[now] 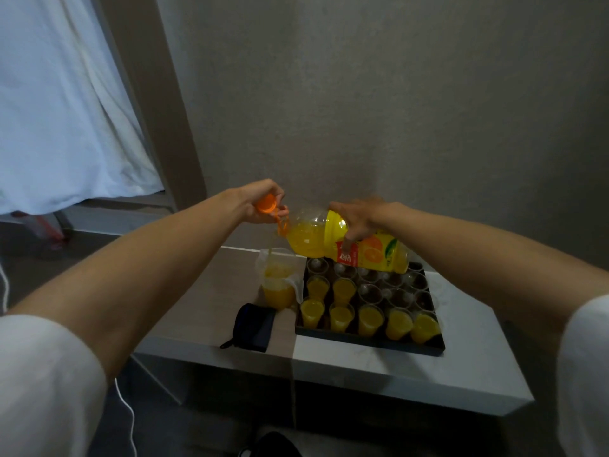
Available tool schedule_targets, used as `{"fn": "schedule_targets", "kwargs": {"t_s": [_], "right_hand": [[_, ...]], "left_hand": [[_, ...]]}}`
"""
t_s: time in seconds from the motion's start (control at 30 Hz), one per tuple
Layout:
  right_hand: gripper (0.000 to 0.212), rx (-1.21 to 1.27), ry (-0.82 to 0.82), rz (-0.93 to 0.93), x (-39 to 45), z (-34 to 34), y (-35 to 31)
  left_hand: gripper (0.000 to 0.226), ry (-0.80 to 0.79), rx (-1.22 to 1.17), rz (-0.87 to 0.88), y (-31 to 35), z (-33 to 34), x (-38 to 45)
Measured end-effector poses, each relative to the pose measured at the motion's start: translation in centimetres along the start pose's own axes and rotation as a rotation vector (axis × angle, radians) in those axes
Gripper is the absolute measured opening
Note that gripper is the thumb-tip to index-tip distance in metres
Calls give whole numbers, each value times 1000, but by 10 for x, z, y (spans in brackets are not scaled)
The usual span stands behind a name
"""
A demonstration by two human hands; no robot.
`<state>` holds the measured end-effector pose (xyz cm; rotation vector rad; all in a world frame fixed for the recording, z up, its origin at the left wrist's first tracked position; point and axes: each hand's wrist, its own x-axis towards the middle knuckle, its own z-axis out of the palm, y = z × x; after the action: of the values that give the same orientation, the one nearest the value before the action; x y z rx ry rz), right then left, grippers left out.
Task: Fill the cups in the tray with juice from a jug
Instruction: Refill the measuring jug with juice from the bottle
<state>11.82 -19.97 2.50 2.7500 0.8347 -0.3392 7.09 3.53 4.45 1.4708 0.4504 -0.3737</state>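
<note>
My right hand (357,222) has a tight grip on the tipped bottle (346,247), my left hand (263,201) pinches its cap (266,203), refilling the jug (280,278) left of the tray (369,338); next I pour into the empty far cups (370,293).

tray (369,339) set on surface (461,364) | jug (280,285) just beside tray at 9 o'clock | pouch (253,326) at jug's 7 o'clock | filled cups (370,319) in tray's near row, 6 o'clock | bottle (346,247) held tilted over tray's 12 o'clock edge
</note>
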Motion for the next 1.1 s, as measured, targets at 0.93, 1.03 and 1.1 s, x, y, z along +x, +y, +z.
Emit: {"fn": "schedule_targets", "kwargs": {"t_s": [0.93, 1.03, 1.1], "right_hand": [[106, -54, -4, -8, 0, 6, -4], [105, -42, -5, -7, 0, 6, -3], [105, -40, 3, -8, -1, 5, -3]], "left_hand": [[25, -9, -33, 3, -8, 1, 8], [22, 12, -49, 4, -8, 1, 12], [22, 16, -62, 2, -7, 2, 13]]}}
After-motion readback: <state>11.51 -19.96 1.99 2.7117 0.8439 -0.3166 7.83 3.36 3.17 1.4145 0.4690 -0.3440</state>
